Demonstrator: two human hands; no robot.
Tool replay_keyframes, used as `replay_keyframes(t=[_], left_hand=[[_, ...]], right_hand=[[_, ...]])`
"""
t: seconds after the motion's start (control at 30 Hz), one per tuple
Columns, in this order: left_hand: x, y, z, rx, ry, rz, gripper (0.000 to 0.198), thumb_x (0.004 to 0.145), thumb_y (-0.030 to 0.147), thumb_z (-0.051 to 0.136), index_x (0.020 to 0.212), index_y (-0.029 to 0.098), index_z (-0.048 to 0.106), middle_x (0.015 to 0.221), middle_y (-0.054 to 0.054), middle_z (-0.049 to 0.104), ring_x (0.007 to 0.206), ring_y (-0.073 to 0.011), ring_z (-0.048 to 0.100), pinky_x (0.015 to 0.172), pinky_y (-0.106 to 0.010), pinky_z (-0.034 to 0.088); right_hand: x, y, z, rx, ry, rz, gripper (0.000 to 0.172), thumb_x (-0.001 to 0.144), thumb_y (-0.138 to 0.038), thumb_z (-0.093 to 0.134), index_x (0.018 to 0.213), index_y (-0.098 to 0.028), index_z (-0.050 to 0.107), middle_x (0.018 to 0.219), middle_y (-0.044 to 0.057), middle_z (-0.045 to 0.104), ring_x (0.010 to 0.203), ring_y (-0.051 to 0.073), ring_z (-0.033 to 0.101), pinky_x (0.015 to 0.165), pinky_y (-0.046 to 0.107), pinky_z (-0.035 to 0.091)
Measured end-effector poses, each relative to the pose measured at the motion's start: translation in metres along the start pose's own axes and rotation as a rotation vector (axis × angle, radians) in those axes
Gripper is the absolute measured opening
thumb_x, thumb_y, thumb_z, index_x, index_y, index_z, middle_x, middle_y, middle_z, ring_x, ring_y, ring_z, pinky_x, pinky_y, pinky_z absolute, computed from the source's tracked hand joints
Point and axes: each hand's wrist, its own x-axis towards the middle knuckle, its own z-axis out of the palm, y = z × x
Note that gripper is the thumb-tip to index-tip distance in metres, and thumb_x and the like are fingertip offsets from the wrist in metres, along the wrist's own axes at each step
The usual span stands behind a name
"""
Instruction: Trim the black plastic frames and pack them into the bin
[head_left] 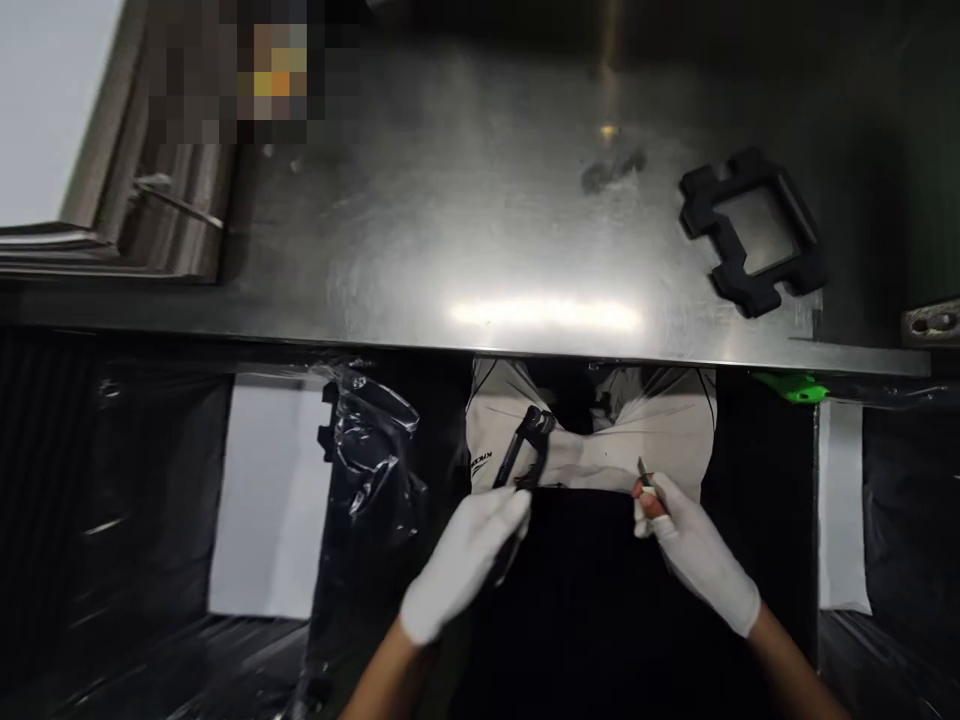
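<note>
My left hand (472, 550), in a white glove, is closed on a black frame-shaped part (534, 428) held tilted over my lap. Its lower end is partly hidden by the fingers. A small pointed blade (643, 468), perhaps a trimming knife, sticks up from my right hand (694, 545), which is also gloved, with bare fingertips showing. Its handle is mostly covered by the fingers. The two hands are apart, and the blade does not touch the black part. On the metal table lies a similar black frame with notched edges (731, 235).
A steel table (390, 230) spans the front. A tied stack of boards (180, 215) stands at its left. Black plastic-lined boxes with white panels (270, 500) flank me, with a green object (799, 388) by the right one. A metal fitting (932, 323) sits far right.
</note>
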Motion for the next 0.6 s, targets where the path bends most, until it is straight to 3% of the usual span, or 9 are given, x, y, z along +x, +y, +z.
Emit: replay_keyframes(t=[0.07,0.13,0.2,0.23,0.3,0.37,0.43,0.5,0.6], left_hand=[[-0.013,0.022,-0.023,-0.444,-0.106,0.107,0.056,0.109,0.065,0.046,0.074,0.022,0.053,0.043,0.002,0.034,0.042,-0.0148,0.028,0.048,-0.031,0.022],[-0.009,0.053,-0.042,-0.664,-0.180,0.294,0.049,0.110,0.058,0.049,0.077,0.022,0.055,0.041,0.003,0.032,0.040,-0.0142,0.029,0.048,-0.029,0.023],[0.012,0.090,-0.055,-0.681,-0.246,0.464,0.049,0.111,0.053,0.052,0.076,0.020,0.053,0.039,0.005,0.031,0.034,-0.0117,0.031,0.051,-0.028,0.029],[0.027,0.108,-0.060,-0.662,-0.260,0.509,0.049,0.112,0.050,0.050,0.075,0.019,0.052,0.039,0.005,0.030,0.032,-0.0110,0.032,0.050,-0.028,0.030],[0.059,0.141,-0.068,-0.636,-0.200,0.502,0.054,0.117,0.043,0.035,0.071,0.018,0.051,0.040,0.004,0.029,0.030,-0.0109,0.031,0.047,-0.027,0.029],[0.085,0.163,-0.072,-0.640,-0.176,0.449,0.063,0.118,0.038,0.019,0.067,0.019,0.050,0.039,0.004,0.026,0.028,-0.0113,0.028,0.043,-0.026,0.026],[0.098,0.174,-0.072,-0.643,-0.192,0.409,0.067,0.118,0.037,0.012,0.066,0.019,0.050,0.038,0.003,0.024,0.027,-0.0118,0.026,0.040,-0.026,0.025],[0.100,0.176,-0.070,-0.625,-0.193,0.407,0.064,0.118,0.037,0.016,0.068,0.018,0.051,0.038,0.003,0.026,0.027,-0.0117,0.029,0.040,-0.025,0.026],[0.095,0.173,-0.064,-0.585,-0.185,0.407,0.056,0.117,0.039,0.029,0.071,0.017,0.052,0.040,0.003,0.033,0.029,-0.0108,0.033,0.040,-0.023,0.029]], right_hand=[[0.000,-0.006,-0.027,0.053,0.026,0.005,0.059,0.114,-0.072,0.032,0.103,-0.021,0.059,0.082,0.004,0.064,0.069,0.018,0.062,0.074,0.032,0.053],[0.007,-0.026,-0.056,-0.046,0.106,-0.070,0.059,0.114,-0.071,0.033,0.120,-0.021,0.064,0.094,0.007,0.070,0.083,0.022,0.068,0.085,0.035,0.054],[0.025,-0.060,-0.079,-0.230,0.209,-0.191,0.053,0.116,-0.064,0.034,0.138,-0.025,0.063,0.120,0.009,0.072,0.112,0.026,0.069,0.100,0.039,0.052],[0.037,-0.080,-0.088,-0.303,0.244,-0.238,0.048,0.116,-0.058,0.035,0.139,-0.025,0.063,0.127,0.009,0.071,0.118,0.026,0.068,0.101,0.039,0.051],[0.069,-0.122,-0.098,-0.375,0.297,-0.274,0.031,0.115,-0.042,0.041,0.125,-0.024,0.064,0.118,0.006,0.073,0.106,0.024,0.069,0.088,0.036,0.051],[0.103,-0.157,-0.097,-0.440,0.341,-0.286,0.021,0.112,-0.031,0.048,0.125,-0.023,0.063,0.102,0.003,0.073,0.091,0.021,0.068,0.077,0.032,0.048],[0.128,-0.182,-0.088,-0.633,0.324,-0.327,0.027,0.114,-0.031,0.048,0.135,-0.022,0.063,0.102,0.004,0.074,0.084,0.020,0.066,0.071,0.032,0.045],[0.139,-0.194,-0.072,-0.846,0.245,-0.421,0.035,0.118,-0.035,0.044,0.143,-0.021,0.063,0.111,0.008,0.073,0.083,0.021,0.066,0.067,0.033,0.044],[0.135,-0.197,-0.045,-1.009,0.150,-0.538,0.041,0.119,-0.036,0.037,0.145,-0.020,0.065,0.115,0.009,0.069,0.083,0.021,0.065,0.061,0.034,0.041]])
